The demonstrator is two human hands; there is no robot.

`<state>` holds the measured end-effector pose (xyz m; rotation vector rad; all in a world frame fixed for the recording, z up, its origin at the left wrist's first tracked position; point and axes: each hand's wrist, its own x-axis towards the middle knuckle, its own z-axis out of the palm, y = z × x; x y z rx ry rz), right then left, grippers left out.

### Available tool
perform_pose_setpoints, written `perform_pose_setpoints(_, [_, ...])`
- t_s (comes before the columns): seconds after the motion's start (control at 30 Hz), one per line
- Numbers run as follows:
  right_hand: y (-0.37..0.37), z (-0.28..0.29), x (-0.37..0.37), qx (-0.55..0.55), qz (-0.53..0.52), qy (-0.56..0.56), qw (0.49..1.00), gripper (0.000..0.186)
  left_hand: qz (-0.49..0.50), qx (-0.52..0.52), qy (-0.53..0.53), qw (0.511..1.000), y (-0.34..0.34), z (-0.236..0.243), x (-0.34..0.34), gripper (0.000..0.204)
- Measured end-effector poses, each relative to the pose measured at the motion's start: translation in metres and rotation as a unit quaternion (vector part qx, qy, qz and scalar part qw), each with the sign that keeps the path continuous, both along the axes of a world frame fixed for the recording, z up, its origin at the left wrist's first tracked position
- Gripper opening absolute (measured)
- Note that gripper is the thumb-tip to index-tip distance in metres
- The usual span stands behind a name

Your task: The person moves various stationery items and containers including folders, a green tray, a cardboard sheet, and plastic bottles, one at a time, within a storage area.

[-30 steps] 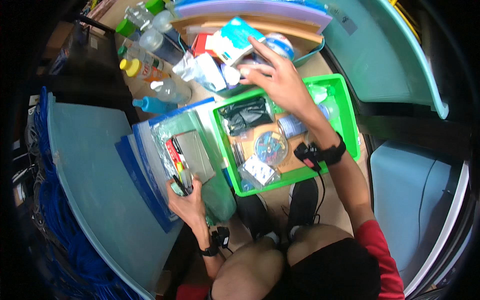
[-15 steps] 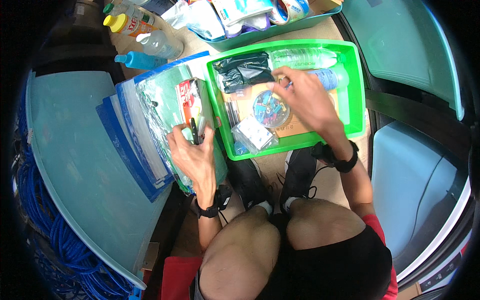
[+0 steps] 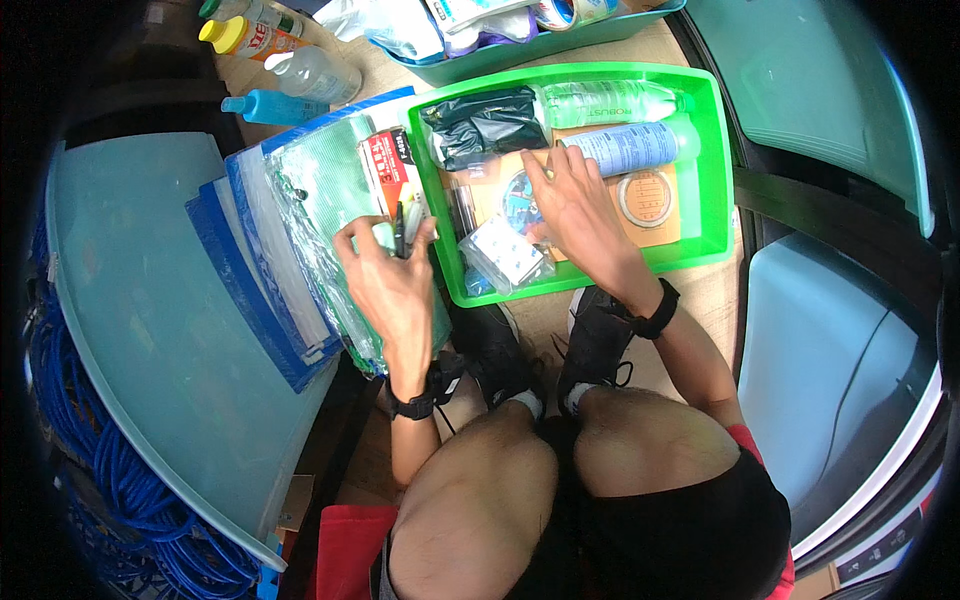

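Note:
My left hand [image 3: 385,285] grips a red-and-white box [image 3: 390,165] with pens, including a black one [image 3: 399,228], over green mesh pouches [image 3: 320,180]. Inside a green plastic tray [image 3: 710,228], my right hand [image 3: 575,215] has its fingers around a clear round case of small blue pieces [image 3: 516,198], partly hidden by them. The tray also holds a dark wrapped packet [image 3: 478,128], a green-tinted bottle [image 3: 610,102], a blue cylindrical container [image 3: 625,148], a round disc [image 3: 645,200], slim pens [image 3: 462,208] and a clear bag with a white packet [image 3: 508,250].
Above the tray sits a teal basket [image 3: 420,65] of packets and tape. Bottles [image 3: 290,105] stand upper left, beside blue folders [image 3: 240,270]. Pale teal plastic panels [image 3: 150,330] flank both sides, with coiled blue cables [image 3: 130,500] lower left. My shoes [image 3: 590,340] are below the tray.
My right hand has come down from the basket's packets into the green tray, onto the round case. My left hand still holds the box with pens. The whole view has shifted.

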<state>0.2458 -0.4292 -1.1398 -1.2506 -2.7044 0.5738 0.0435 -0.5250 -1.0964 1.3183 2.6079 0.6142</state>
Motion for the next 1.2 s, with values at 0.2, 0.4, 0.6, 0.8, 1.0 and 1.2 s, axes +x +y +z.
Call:
perform_pose_setpoints(0.2, [0.010,0.005,0.001,-0.069,-0.034,0.029,0.997,0.072,0.052,0.026,-0.091,0.994,-0.015,0.012,-0.017,0.046])
perform_pose_setpoints(0.4, [0.022,0.012,0.011,-0.108,-0.006,0.119,0.987,0.058,0.024,0.041,-0.213,0.976,-0.015,0.027,-0.005,0.044])
perform_pose_setpoints(0.6, [0.021,0.002,0.026,-0.194,-0.026,0.118,0.973,0.052,-0.002,-0.026,-0.288,0.957,-0.017,0.022,0.004,0.046])
perform_pose_setpoints(0.8, [0.020,0.014,0.022,-0.247,-0.008,0.041,0.968,0.068,-0.026,-0.055,-0.319,0.946,-0.025,0.014,0.001,0.044])
perform_pose_setpoints(1.0, [0.022,0.024,0.035,-0.264,0.002,-0.057,0.963,0.062,-0.041,-0.050,-0.317,0.946,-0.029,0.004,0.004,0.048])
perform_pose_setpoints(1.2, [0.027,0.011,0.048,-0.370,0.018,0.007,0.929,0.081,-0.057,-0.029,-0.330,0.942,-0.026,0.005,0.008,0.048])
